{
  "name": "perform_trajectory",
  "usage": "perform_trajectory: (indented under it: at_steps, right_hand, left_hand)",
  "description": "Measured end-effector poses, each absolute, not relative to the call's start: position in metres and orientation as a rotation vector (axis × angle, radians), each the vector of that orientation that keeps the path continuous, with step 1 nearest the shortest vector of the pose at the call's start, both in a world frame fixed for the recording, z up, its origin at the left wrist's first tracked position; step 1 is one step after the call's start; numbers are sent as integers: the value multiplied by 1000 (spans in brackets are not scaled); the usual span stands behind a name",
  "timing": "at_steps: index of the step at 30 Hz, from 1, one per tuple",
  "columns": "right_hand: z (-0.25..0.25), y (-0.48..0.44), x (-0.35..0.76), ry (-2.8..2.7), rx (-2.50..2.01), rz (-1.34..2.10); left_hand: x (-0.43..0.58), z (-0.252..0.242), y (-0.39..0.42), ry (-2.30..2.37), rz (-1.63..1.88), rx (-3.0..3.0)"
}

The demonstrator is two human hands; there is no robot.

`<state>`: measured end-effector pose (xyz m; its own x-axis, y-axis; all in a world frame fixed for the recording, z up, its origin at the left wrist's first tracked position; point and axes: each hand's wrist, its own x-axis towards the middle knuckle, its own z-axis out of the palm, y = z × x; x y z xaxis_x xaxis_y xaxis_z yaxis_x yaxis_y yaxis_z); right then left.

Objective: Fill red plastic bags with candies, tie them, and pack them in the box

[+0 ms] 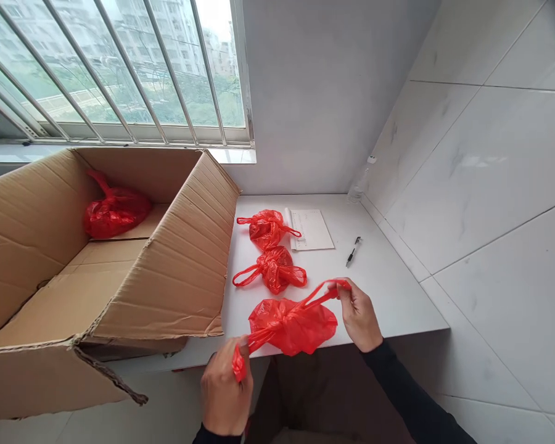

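A filled red plastic bag [292,325] lies at the front edge of the white table [388,277]. My left hand [226,391] is closed on one of its handles, pulled out to the lower left past the table edge. My right hand [358,311] pinches the other handle, stretched up and to the right. Two more tied red bags sit behind it on the table, one in the middle [274,269] and one further back [266,228]. A fourth red bag [115,211] rests inside the open cardboard box [176,277] on the left.
A sheet of paper [311,229] and a black pen [353,251] lie at the back of the table. A clear bottle [359,183] stands in the corner. Tiled wall runs along the right, a barred window [120,68] behind the box.
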<state>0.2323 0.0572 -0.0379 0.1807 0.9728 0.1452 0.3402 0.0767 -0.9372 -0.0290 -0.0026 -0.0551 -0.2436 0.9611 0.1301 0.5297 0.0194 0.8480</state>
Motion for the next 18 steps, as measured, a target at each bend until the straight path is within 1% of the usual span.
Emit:
perform_trajectory:
  at_steps: [4,7,11,15,18]
  right_hand:
    - [-46,62,227,-1387,-1415,904]
    - [-48,58,218,-1414,-1380,1005]
    - [-39,37,202,-1509,-1289,1187]
    - [-28,14,205,-1736,-1061,1441]
    - [-33,13,224,-1656,-1050,1491]
  left_hand:
    - [-38,-63,-2,1760,1106,1103]
    - [-29,-67,3,1559,1072,802]
    - [2,-67,8,1332,1036,500]
    - [21,-60,9,1267,1161,322]
    - [21,-45,8,1269,1307,254]
